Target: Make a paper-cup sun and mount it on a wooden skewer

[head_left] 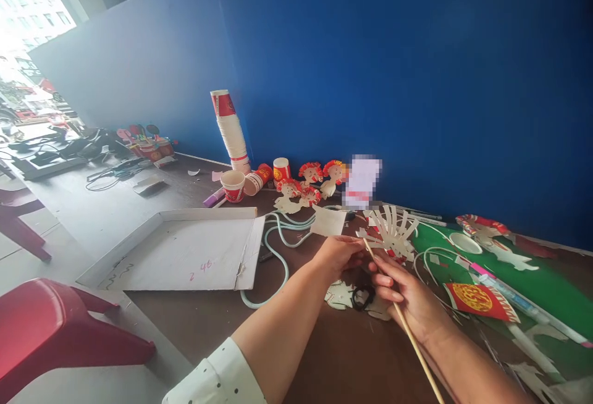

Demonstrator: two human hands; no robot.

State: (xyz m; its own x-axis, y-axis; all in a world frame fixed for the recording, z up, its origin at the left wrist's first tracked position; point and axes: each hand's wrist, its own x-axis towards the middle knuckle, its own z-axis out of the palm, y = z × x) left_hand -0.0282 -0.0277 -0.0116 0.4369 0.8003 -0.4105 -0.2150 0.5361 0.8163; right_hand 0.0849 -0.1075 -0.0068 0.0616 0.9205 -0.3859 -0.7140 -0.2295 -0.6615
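Note:
My right hand (403,293) is closed around a thin wooden stick (414,342), which slants from between my hands down to the bottom edge. The fingers of my left hand (340,257) pinch together at the stick's upper tip, by a white paper strip of a cut paper cup (393,231). This cup fans out in several narrow white strips just beyond my hands, red showing beneath. Under my hands lie white paper cutouts (340,294) and a black ring (362,298), partly hidden by my fingers.
A shallow white box lid (185,256) lies left, near a pale cable (283,256). Behind stand a tall stack of paper cups (231,135) and curled red cup figures (290,191). Right, a green mat (556,274) carries a red cup piece (482,301) and pen. A red stool (41,324) stands left.

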